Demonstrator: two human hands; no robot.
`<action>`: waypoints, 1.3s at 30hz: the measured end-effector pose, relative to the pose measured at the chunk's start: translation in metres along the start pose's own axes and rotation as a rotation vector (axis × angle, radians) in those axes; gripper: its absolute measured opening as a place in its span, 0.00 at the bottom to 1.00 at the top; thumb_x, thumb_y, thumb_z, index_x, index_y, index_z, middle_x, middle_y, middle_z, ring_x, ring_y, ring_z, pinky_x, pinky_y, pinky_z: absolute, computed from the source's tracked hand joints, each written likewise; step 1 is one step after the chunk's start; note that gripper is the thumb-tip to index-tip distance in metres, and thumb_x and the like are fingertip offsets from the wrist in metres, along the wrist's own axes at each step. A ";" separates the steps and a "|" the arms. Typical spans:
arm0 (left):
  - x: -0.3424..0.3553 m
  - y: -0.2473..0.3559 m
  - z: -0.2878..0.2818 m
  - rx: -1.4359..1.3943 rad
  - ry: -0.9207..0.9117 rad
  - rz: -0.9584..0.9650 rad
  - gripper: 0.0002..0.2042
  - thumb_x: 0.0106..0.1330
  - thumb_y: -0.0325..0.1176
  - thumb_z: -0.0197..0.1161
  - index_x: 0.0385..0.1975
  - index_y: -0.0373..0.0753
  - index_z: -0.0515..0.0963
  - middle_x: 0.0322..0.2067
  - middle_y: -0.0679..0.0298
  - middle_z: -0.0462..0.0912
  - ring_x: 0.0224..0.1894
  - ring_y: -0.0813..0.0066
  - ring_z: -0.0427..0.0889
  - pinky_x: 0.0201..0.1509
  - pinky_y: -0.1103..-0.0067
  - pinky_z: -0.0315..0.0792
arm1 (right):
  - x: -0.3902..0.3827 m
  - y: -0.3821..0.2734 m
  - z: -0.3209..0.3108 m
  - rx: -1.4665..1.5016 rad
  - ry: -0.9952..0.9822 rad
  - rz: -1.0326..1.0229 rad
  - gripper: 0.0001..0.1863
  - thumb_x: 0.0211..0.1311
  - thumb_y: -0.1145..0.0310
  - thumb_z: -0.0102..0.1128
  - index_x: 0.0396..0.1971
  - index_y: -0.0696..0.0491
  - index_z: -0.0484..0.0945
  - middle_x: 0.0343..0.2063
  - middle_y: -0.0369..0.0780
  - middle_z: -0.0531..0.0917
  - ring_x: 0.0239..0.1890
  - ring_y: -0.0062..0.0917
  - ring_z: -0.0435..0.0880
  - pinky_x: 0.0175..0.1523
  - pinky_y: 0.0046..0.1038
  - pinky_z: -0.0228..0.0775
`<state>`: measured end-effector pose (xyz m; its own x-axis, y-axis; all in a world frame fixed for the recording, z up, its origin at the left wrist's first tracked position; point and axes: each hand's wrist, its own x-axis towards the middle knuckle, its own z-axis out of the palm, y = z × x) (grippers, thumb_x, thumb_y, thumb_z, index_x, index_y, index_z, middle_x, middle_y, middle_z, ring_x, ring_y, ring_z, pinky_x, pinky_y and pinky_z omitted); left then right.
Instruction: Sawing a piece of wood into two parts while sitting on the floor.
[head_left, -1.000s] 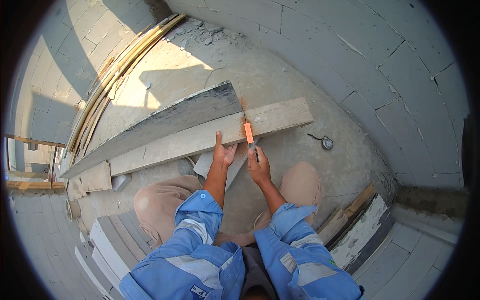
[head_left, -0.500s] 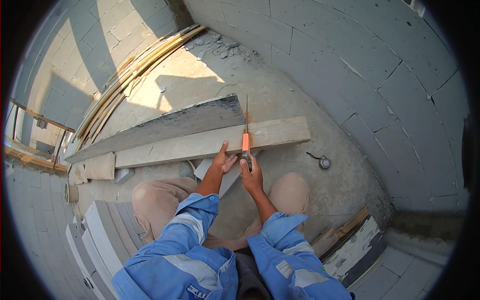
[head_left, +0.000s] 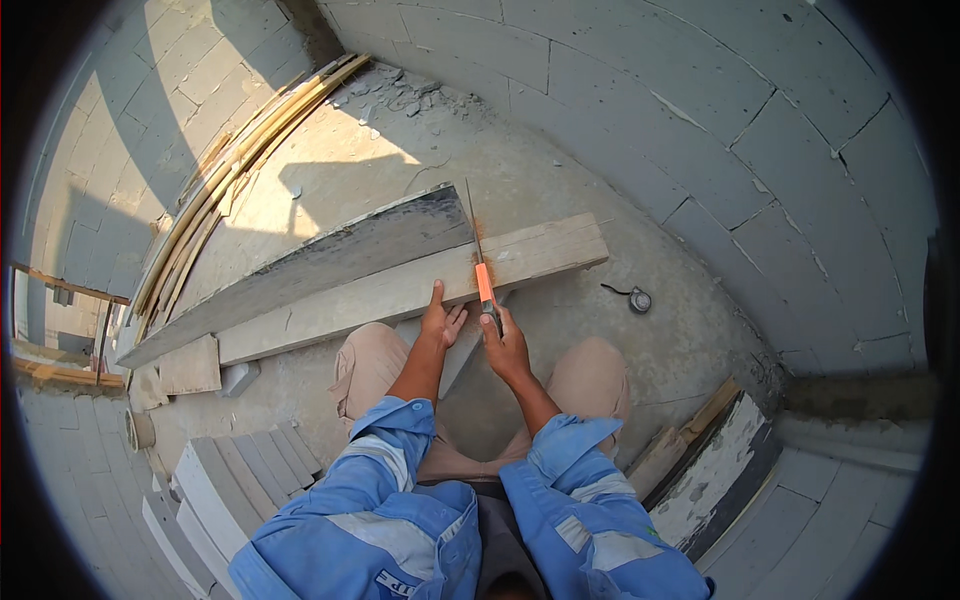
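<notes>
A thick wooden plank (head_left: 350, 311) lies slanting across the floor before me. On it, a grey-faced board (head_left: 330, 256) stands on edge. My right hand (head_left: 507, 345) is closed round the orange and black handle of a handsaw (head_left: 484, 282). Seen nearly edge-on, the saw's thin blade crosses the plank beside the grey board's right end. Reddish-brown sawdust (head_left: 497, 255) lies along the blade. My left hand (head_left: 440, 318) grips the plank's near edge just left of the saw, thumb on top and the other fingers lower at the side; what their tips touch is partly hidden.
A tape measure (head_left: 638, 299) rests on the floor to the right. Long wooden strips (head_left: 250, 150) lean along the far left wall. Stacked grey blocks (head_left: 225, 485) stand at lower left, with boards (head_left: 705, 470) at lower right. A block wall (head_left: 690, 140) rises beyond.
The view has shifted and turned slightly. My left knee has come inward to the right, and the saw leans more to the left in the picture. Both hands keep their holds.
</notes>
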<state>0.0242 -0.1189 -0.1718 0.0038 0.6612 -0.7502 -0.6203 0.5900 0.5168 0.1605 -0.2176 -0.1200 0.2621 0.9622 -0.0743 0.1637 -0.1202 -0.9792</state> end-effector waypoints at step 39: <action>0.009 -0.012 0.011 -0.402 0.020 -0.004 0.38 0.54 0.38 0.78 0.61 0.32 0.62 0.58 0.55 0.72 0.60 0.58 0.74 0.69 0.62 0.67 | -0.120 -0.128 -0.046 -0.225 0.012 0.247 0.29 0.77 0.45 0.39 0.43 0.58 0.77 0.13 0.31 0.67 0.16 0.14 0.67 0.23 0.22 0.61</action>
<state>0.0404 -0.1146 -0.1801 -0.0064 0.6480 -0.7616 -0.8777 0.3614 0.3148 0.1514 -0.3285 0.0232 0.3313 0.8944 -0.3007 0.2991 -0.4018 -0.8655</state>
